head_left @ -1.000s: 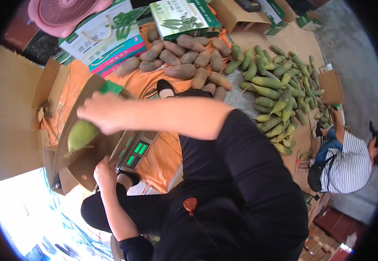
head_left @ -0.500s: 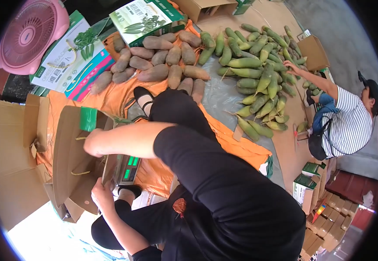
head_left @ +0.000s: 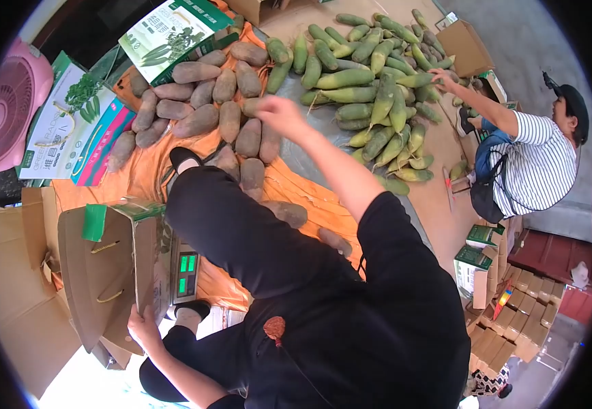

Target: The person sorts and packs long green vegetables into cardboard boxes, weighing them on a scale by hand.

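Note:
My left hand pinches the near edge of an open cardboard carton, which has rope handles and a strip of green tape on a flap. The carton stands at a scale with lit green displays. My right arm reaches out over a pile of brownish, oblong radishes on an orange sheet. The fingers of my right hand, slightly blurred, are curled over one brownish radish at the pile's edge, and the hand covers most of it.
Green radishes lie heaped beyond on grey plastic. Another person in a striped shirt reaches into that heap. A printed radish box, flat printed cartons and a pink fan stand at upper left. Stacked brown boxes are at lower right.
My right hand has left the carton's flap and moved across to the brownish radishes. My left hand remains at the carton's edge. The view has shifted, showing more radishes beside my leg.

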`<state>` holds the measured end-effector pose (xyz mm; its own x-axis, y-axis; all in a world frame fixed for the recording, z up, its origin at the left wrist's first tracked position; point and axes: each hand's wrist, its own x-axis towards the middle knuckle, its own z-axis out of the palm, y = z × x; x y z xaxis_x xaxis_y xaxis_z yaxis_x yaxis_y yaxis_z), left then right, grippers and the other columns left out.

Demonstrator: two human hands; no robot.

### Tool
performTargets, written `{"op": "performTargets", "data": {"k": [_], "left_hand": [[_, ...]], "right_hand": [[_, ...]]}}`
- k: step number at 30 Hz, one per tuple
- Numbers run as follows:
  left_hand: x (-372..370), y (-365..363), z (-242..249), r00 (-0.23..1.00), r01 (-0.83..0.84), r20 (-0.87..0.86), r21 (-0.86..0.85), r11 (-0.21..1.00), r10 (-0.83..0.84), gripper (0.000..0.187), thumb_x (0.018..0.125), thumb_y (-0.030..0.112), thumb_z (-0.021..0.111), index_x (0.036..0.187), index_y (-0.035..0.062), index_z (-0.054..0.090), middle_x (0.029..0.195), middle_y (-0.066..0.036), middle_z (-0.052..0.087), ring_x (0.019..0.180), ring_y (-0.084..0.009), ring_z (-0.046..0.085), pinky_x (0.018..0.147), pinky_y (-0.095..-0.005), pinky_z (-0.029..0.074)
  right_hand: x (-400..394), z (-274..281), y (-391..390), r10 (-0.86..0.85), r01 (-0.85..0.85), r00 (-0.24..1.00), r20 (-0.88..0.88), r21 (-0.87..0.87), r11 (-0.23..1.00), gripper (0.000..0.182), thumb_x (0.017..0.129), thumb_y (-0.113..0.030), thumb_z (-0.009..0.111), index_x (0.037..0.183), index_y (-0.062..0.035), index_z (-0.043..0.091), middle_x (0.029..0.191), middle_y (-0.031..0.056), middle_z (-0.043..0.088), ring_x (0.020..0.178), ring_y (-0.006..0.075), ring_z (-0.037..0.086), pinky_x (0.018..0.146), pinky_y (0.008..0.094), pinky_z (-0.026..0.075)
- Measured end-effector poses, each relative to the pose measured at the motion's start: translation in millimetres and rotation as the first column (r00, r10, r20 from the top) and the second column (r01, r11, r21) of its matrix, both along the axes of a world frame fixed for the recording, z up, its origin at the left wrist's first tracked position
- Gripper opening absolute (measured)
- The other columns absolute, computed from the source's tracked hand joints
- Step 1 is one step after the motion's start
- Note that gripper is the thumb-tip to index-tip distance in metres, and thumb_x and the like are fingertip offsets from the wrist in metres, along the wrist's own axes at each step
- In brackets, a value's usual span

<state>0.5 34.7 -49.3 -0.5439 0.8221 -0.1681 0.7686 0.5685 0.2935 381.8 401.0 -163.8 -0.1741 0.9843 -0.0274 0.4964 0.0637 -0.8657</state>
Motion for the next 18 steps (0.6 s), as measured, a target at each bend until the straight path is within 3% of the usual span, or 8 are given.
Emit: {"op": "performTargets", "data": {"k": [1, 2, 4, 6, 8, 12, 14, 18], "left_hand": [[0, -1, -2, 1.000, 0.002, -0.002, -0.009, 1.000, -0.002, 0.016, 0.077, 0.011, 0.061, 0.087, -0.0017, 0.059, 0.073, -0.022, 0.060, 0.068, -0.0372, 0.060, 0.064, -0.0400, 0.046], [-4, -4, -6, 0.999, -0.025, 0.030, 0.007, 1.000, 0.025, 0.016, 0.077, 0.011, 0.061, 0.088, -0.0015, 0.059, 0.074, -0.022, 0.061, 0.068, -0.0370, 0.060, 0.064, -0.0398, 0.046], [-9, -5, -11, 0.997, -0.057, 0.059, 0.013, 0.998, 0.056, 0.017, 0.077, 0.010, 0.061, 0.089, -0.0013, 0.060, 0.074, -0.022, 0.061, 0.069, -0.0367, 0.060, 0.064, -0.0396, 0.046], [-10, -6, -13, 0.999, -0.044, 0.023, -0.009, 0.999, 0.044, 0.016, 0.077, 0.009, 0.060, 0.090, -0.0014, 0.060, 0.075, -0.022, 0.062, 0.068, -0.0363, 0.060, 0.065, -0.0395, 0.046], [-6, -4, -9, 0.999, -0.050, 0.008, -0.022, 0.999, 0.050, 0.016, 0.078, 0.009, 0.060, 0.090, -0.0016, 0.059, 0.075, -0.022, 0.062, 0.068, -0.0365, 0.060, 0.065, -0.0396, 0.047], [1, 1, -6, 0.997, -0.072, -0.002, -0.011, 0.997, 0.072, 0.015, 0.079, 0.009, 0.059, 0.089, -0.0024, 0.058, 0.075, -0.023, 0.061, 0.067, -0.0354, 0.060, 0.065, -0.0397, 0.046], [0, -1, -7, 0.997, -0.078, -0.020, -0.030, 0.997, 0.077, 0.013, 0.080, 0.008, 0.059, 0.088, -0.0023, 0.058, 0.073, -0.021, 0.061, 0.065, -0.0325, 0.059, 0.064, -0.0384, 0.046], [2, -1, -7, 0.994, -0.110, 0.003, -0.025, 0.994, 0.110, 0.013, 0.080, 0.008, 0.059, 0.089, -0.0018, 0.058, 0.072, -0.019, 0.061, 0.063, -0.0283, 0.059, 0.064, -0.0370, 0.047]], "right_hand": [[36, -27, -10, -0.153, 0.158, 0.987, 0.045, -0.129, 0.979, 0.022, 0.075, -0.020, 0.064, 0.090, -0.0044, 0.067, 0.090, 0.0132, 0.067, 0.085, 0.0253, 0.064, 0.076, 0.0351, 0.049], [77, -50, -22, -0.256, 0.324, 0.923, 0.288, -0.218, 0.921, 0.024, 0.073, -0.022, 0.065, 0.090, -0.0047, 0.068, 0.091, 0.0144, 0.067, 0.088, 0.0258, 0.064, 0.078, 0.0349, 0.049], [149, -100, -50, -0.426, 0.550, 0.769, 0.478, -0.153, 0.821, 0.024, 0.073, -0.025, 0.068, 0.087, -0.0053, 0.068, 0.087, 0.0129, 0.067, 0.086, 0.0267, 0.064, 0.078, 0.0357, 0.049], [202, -106, -76, -0.383, 0.687, 0.641, 0.665, -0.276, 0.673, 0.033, 0.072, -0.024, 0.068, 0.097, -0.0027, 0.064, 0.099, 0.0190, 0.064, 0.098, 0.0334, 0.060, 0.085, 0.0390, 0.046], [235, -131, -98, -0.596, 0.843, 0.443, 0.670, -0.084, 0.531, 0.042, 0.072, -0.024, 0.070, 0.104, 0.0015, 0.059, 0.102, 0.0218, 0.063, 0.100, 0.0312, 0.060, 0.086, 0.0366, 0.046], [271, -153, -102, -0.607, 0.842, 0.497, 0.620, -0.174, 0.511, 0.049, 0.073, -0.026, 0.072, 0.107, 0.0044, 0.055, 0.101, 0.0208, 0.062, 0.093, 0.0314, 0.060, 0.080, 0.0413, 0.048], [265, -141, -91, -0.703, 0.819, 0.520, 0.486, -0.516, 0.250, 0.050, 0.077, -0.029, 0.072, 0.112, 0.0013, 0.054, 0.101, 0.0149, 0.059, 0.090, 0.0305, 0.057, 0.074, 0.0465, 0.049], [271, -147, -78, -0.776, 0.770, 0.478, 0.412, -0.621, 0.144, 0.042, 0.080, -0.028, 0.069, 0.111, -0.0038, 0.055, 0.109, 0.0100, 0.055, 0.097, 0.0281, 0.053, 0.071, 0.0479, 0.049]]}}
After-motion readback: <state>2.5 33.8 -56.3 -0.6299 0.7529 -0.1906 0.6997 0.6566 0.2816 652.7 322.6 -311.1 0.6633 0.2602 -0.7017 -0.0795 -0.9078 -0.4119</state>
